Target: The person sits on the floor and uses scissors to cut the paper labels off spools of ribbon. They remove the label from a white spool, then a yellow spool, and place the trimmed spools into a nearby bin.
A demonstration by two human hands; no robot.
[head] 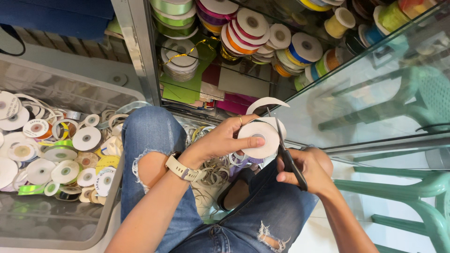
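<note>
At the far left a clear plastic bin (70, 89) sits on the floor, heaped with flat ribbon spools (86, 138) whose round white labels face up, some wound in green and yellow. In the middle, over torn-jean knees, the left hand (224, 139) pinches a white ribbon roll (258, 139) between thumb and fingers, while the right hand (307, 169) is closed around black scissors (287, 157) whose blades touch the roll's loose curling end. Behind and to the right, a glass display case (375, 93) holds stacked spools in red, orange, blue and green, beside a green plastic chair (422, 187) on pale tile.
</note>
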